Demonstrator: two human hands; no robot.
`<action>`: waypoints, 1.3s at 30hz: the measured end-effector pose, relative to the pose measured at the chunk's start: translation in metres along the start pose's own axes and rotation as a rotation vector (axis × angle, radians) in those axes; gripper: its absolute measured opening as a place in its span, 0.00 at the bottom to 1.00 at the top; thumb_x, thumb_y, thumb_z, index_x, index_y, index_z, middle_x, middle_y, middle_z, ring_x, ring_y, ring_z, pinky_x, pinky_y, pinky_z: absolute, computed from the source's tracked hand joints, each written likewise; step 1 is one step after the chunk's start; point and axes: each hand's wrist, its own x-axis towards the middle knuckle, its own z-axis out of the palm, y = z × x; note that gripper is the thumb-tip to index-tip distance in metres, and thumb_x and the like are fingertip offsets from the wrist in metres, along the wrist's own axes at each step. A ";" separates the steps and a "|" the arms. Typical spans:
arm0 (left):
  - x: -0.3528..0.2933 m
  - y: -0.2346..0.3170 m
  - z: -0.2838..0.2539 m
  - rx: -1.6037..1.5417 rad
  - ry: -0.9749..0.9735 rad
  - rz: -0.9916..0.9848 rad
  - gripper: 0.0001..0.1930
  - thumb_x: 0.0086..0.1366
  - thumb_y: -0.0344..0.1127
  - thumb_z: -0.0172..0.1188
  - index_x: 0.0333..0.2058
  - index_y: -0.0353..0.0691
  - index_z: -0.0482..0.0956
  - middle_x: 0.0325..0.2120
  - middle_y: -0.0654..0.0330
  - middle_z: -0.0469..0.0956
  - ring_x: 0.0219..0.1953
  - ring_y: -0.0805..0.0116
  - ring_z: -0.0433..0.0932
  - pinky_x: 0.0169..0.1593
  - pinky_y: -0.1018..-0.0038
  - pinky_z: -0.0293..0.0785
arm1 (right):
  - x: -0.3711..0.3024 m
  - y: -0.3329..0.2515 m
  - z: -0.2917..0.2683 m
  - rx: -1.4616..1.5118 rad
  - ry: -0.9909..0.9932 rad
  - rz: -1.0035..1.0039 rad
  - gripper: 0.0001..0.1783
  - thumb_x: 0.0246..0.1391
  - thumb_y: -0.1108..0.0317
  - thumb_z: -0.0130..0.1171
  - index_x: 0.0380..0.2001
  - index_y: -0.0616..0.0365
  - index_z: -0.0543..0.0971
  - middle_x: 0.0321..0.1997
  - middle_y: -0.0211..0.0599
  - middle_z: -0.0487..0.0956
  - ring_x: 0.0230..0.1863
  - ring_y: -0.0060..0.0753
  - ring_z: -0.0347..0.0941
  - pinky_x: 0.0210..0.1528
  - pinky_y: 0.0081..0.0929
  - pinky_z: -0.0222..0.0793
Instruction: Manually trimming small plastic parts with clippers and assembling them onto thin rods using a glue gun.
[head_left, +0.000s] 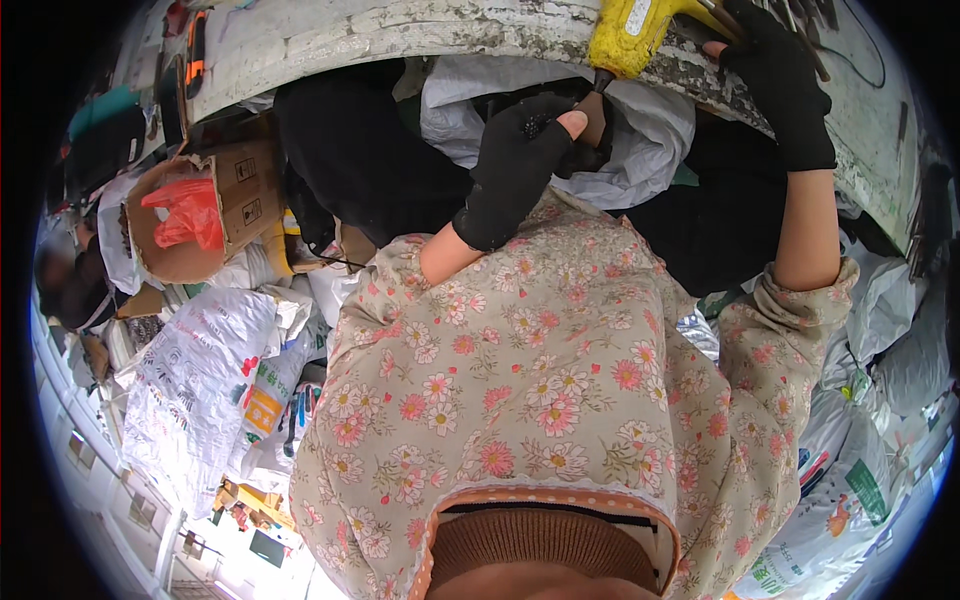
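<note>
My left hand point(522, 160), in a black fingerless glove, pinches a small flat brown piece point(594, 112) above my lap. Right over that piece is the dark nozzle of a dirty yellow glue gun point(628, 40), its tip at or close to the upper edge. My right hand point(775, 80), gloved the same way, is closed around the gun's handle end by the bench; its thumb shows and the other fingers are mostly hidden. Between my knees, behind the left hand, a white sack point(650, 140) gapes with dark stuff inside.
A worn, paint-flaked bench point(400, 32) curves across the top, with an orange-and-black cutter point(196, 50) on its left and metal tools at upper right. To my left stand a cardboard box point(250, 195) holding a red bag point(190, 215) and stuffed white sacks point(195, 390). A person point(75, 275) is at far left.
</note>
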 end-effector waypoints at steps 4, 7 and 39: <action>-0.004 -0.001 -0.002 0.076 0.115 0.001 0.15 0.61 0.41 0.53 0.33 0.32 0.75 0.20 0.63 0.72 0.19 0.80 0.67 0.24 0.83 0.63 | -0.008 -0.005 0.013 -0.165 0.098 -0.146 0.27 0.37 0.62 0.64 0.44 0.61 0.73 0.47 0.47 0.73 0.48 0.45 0.69 0.50 0.34 0.64; -0.010 0.016 0.000 -0.047 0.124 -0.025 0.17 0.62 0.46 0.52 0.27 0.35 0.73 0.19 0.66 0.68 0.19 0.80 0.65 0.24 0.82 0.63 | -0.033 -0.054 0.010 -0.003 0.116 -0.112 0.21 0.50 0.73 0.52 0.50 0.61 0.68 0.43 0.38 0.75 0.37 0.26 0.72 0.41 0.24 0.67; -0.039 -0.005 -0.030 0.347 -0.082 -0.058 0.07 0.60 0.35 0.54 0.28 0.36 0.74 0.19 0.66 0.69 0.23 0.79 0.67 0.26 0.82 0.61 | -0.113 -0.122 0.005 0.813 -0.550 0.186 0.17 0.45 0.75 0.60 0.41 0.57 0.77 0.35 0.37 0.78 0.28 0.23 0.73 0.32 0.19 0.67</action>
